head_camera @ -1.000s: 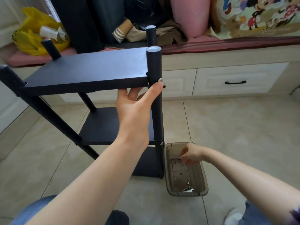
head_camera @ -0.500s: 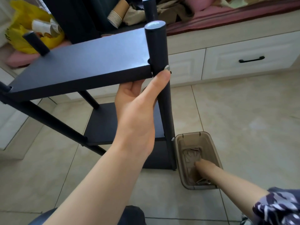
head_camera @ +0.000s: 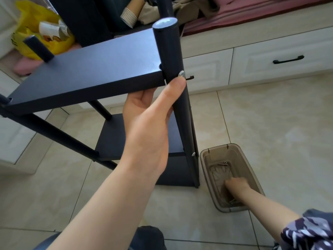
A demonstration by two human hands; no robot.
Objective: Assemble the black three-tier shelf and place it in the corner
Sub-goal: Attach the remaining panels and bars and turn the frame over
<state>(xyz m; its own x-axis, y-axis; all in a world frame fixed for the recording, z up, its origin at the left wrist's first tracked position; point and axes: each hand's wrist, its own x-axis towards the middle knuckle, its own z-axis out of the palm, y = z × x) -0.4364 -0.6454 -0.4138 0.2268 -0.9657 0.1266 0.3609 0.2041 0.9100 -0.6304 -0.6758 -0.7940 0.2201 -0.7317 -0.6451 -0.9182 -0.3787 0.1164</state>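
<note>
**Surroundings.** The black three-tier shelf (head_camera: 90,73) stands on the tiled floor (head_camera: 270,114), in front of a white drawer unit (head_camera: 261,51). A brown translucent bin (head_camera: 219,146) sits on the floor just beside the foot of the front right post (head_camera: 171,56). Behind the shelf, on the ledge above the drawers, lie a yellow bag (head_camera: 32,27), a stack of paper cups (head_camera: 128,17) and a red cushion (head_camera: 252,13).

**Hands.** The left hand (head_camera: 149,127) grips the front right post just below the top board. Its thumb presses on the front of the post, and its fingers pass behind the post, under the board. The right hand (head_camera: 236,184) reaches down into the bin.

**Count.**
- Boards: three.
- Posts: four.
- Screw heads visible on the front right post: two, one at the top board and one at the middle board.
- Bins: one.
- Drawer handles: one whole (head_camera: 288,59) and one partly covered by the post.

**Obscured items.**
- The left forearm covers part of the middle and bottom boards.
- The far right post is cut off at the top of the view.
- The fingers of the right hand are blurred and turned away. It cannot be told whether they are spread, closed or holding a part.
- Small metal parts (head_camera: 223,163) lie at the far end of the bin. Their type is hard to make out.
</note>
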